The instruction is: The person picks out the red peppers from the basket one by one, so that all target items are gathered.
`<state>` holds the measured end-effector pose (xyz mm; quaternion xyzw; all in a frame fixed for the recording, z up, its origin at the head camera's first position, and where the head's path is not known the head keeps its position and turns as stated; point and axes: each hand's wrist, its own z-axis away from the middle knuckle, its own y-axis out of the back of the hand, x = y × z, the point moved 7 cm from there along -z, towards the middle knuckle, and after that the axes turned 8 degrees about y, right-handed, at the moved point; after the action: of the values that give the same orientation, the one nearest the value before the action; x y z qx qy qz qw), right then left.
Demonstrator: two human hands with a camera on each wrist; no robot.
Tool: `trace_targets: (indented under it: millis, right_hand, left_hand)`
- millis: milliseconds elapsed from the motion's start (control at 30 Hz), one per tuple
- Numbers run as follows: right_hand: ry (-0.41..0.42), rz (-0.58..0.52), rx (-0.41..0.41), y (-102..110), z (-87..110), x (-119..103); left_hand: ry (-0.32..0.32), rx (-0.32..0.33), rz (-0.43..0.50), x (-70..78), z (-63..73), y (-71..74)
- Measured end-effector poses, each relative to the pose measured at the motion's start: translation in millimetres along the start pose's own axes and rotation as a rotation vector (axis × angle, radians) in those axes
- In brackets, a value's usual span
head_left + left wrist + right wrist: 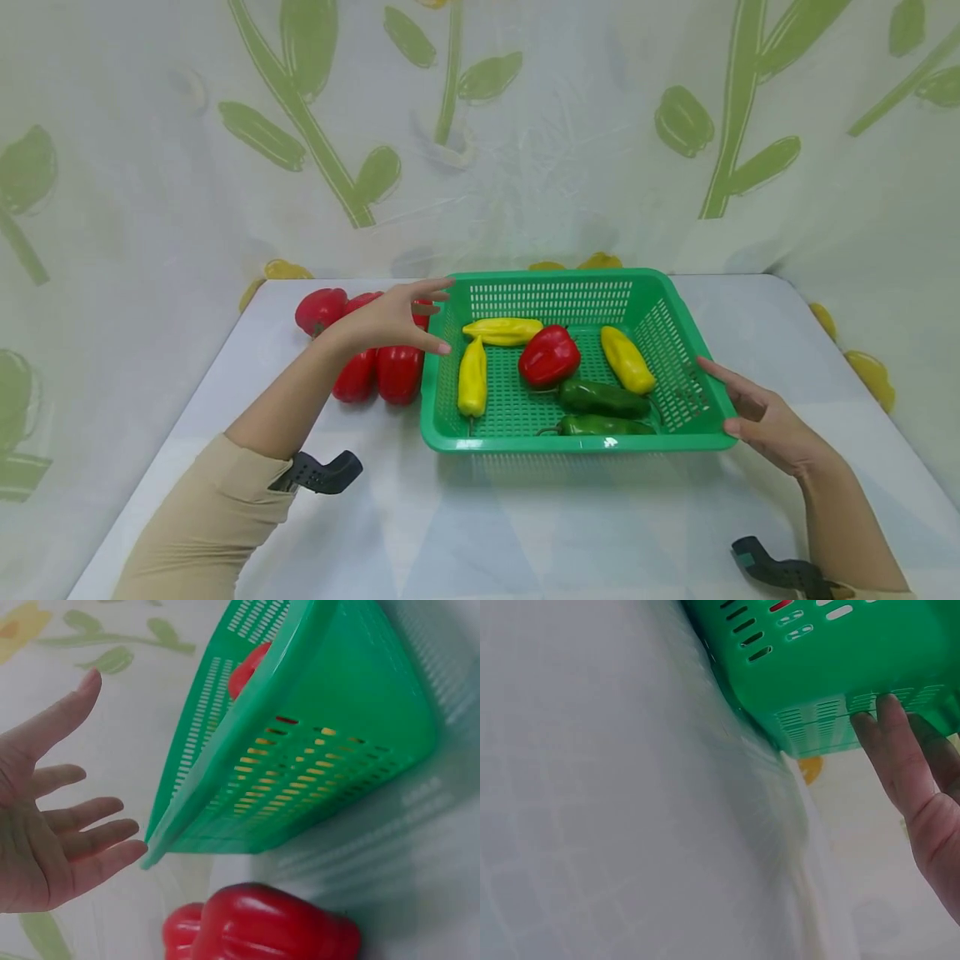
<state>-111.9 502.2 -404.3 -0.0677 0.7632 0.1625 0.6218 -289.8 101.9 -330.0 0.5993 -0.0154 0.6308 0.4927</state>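
A green plastic basket (525, 445) stands on the table, holding a red bell pepper (550, 357), yellow peppers (627, 360) and green peppers (603, 398). My left hand (390, 321) hovers at the basket's left rim, above several red bell peppers (400, 373) lying outside it. In the left wrist view, that hand (45, 840) has its fingers spread and holds nothing; whether a fingertip meets the rim I cannot tell. At the right side, my right hand (780, 429) touches the rim with extended fingers. The right wrist view has its fingertips (904, 750) against the outer wall.
A white cloth with pale patterns covers the table (495, 525). Behind it hangs a light curtain (555, 150) printed with green stems and leaves. Each forearm wears a black wrist mount (322, 473).
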Motion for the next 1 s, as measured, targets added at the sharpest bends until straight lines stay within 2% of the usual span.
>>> trace_targets:
  millis: [167,400,600,733,1000]
  right_hand:
    - [-0.001,-0.012,-0.001,-1,-0.2,0]
    - [-0.017,0.016,0.021,1,0.8,1]
    - [-0.020,0.019,0.034,3,-0.1,5]
    - [-0.022,0.011,0.038,3,0.5,6]
    - [-0.012,0.028,0.037,2,0.4,3]
  left_hand:
    - [-0.015,-0.064,0.026,7.7,-8.8,-9.9]
    - [-0.001,-0.133,0.003,19.0,-24.5,-19.2]
    - [-0.062,-0.254,-0.018,31.9,-38.0,-30.0]
    - [-0.096,-0.310,-0.017,39.1,-49.6,-35.7]
    - [-0.128,-0.423,0.044,43.4,-68.6,-51.6]
